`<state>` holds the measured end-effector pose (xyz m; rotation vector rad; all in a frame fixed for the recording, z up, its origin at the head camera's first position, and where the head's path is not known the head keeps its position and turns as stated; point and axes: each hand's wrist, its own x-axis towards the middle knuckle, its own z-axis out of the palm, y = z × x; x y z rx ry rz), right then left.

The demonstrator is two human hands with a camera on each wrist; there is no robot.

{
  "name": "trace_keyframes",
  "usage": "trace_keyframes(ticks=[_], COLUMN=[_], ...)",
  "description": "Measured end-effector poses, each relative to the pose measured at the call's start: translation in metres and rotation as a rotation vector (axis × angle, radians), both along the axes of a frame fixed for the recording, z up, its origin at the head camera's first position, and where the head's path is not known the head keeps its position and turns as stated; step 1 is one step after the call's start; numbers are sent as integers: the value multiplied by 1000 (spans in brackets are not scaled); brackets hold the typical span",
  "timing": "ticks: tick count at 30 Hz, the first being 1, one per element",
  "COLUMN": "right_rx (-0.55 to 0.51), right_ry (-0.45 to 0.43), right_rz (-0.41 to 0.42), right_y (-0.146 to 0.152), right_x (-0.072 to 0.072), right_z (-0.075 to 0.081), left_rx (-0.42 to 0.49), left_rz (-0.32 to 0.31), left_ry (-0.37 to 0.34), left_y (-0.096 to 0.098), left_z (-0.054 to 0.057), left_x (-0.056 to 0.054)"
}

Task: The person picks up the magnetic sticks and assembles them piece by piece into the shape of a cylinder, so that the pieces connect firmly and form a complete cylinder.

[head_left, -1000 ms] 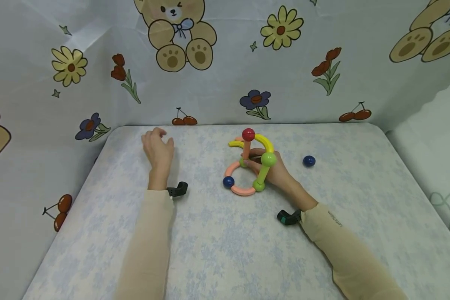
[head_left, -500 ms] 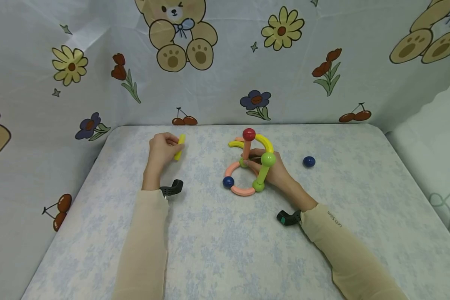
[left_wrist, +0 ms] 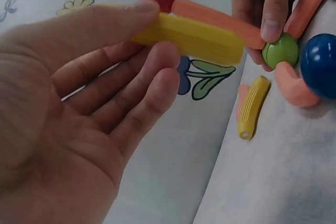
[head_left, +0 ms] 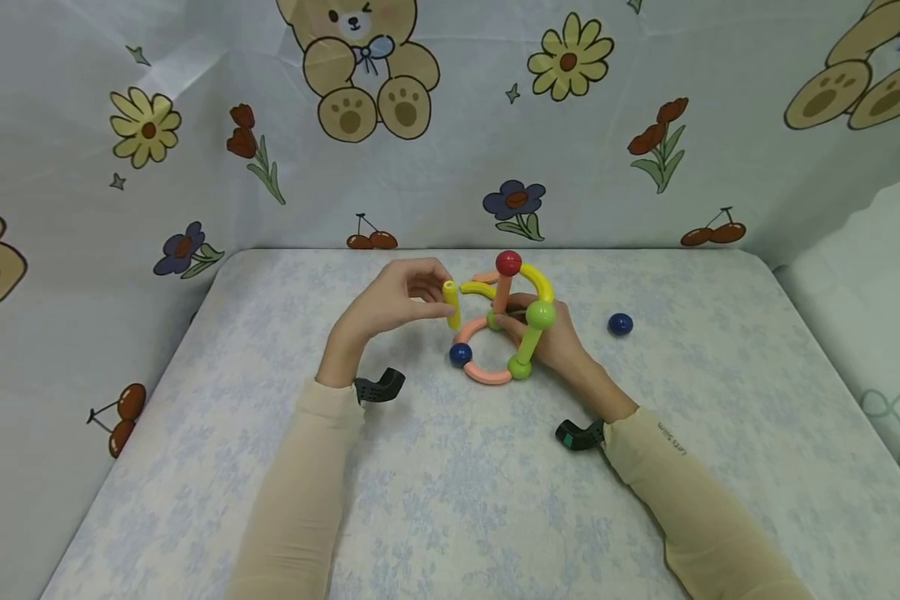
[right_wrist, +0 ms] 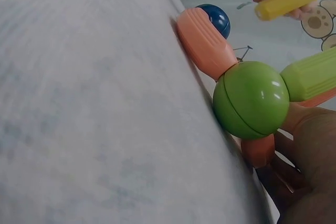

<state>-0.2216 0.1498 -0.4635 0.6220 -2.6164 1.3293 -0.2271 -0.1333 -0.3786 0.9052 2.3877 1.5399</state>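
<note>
My left hand (head_left: 397,293) pinches a short yellow magnetic rod (head_left: 452,307) between thumb and fingers, holding it just left of a magnetic ball-and-stick frame. That frame has a ring of curved orange rods (head_left: 487,377), with a blue ball (head_left: 461,354) and green balls along it. An orange upright rod (head_left: 502,293) carries a red ball (head_left: 508,263). From there a curved yellow rod (head_left: 537,282) arches to a raised green ball (head_left: 540,315), propped on a green rod (head_left: 528,343). My right hand (head_left: 558,340) grips the orange upright low down, thumb beside the green ball (left_wrist: 280,52) at its base.
Behind the frame, a curved yellow rod (left_wrist: 254,107) lies on the table beside an orange piece (head_left: 486,276). A loose blue ball (head_left: 620,324) sits to the right of my right hand. A printed cloth (head_left: 450,167) hangs along the table's back edge.
My left hand has picked up the yellow rod at the far left and carried it right, close to the frame. The right hand keeps its hold; the frame has barely shifted.
</note>
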Motion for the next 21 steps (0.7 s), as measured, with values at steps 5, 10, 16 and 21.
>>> trace_keyframes(ticks=[5, 10, 16, 21], right_rx=[-6, -14, -23, -59], right_ry=[-4, -9, -8, -49], right_rz=[-1, 2, 4, -2], right_y=[1, 2, 1, 0], right_x=[-1, -1, -1, -1], right_z=[-1, -2, -1, -1], left_rx=[-50, -114, -118, -51], left_rz=[-163, -279, -327, -208], left_ry=[-101, -196, -238, -224], left_y=[8, 13, 10, 7], left_z=[-10, -25, -33, -45], left_x=[-2, -6, -8, -12])
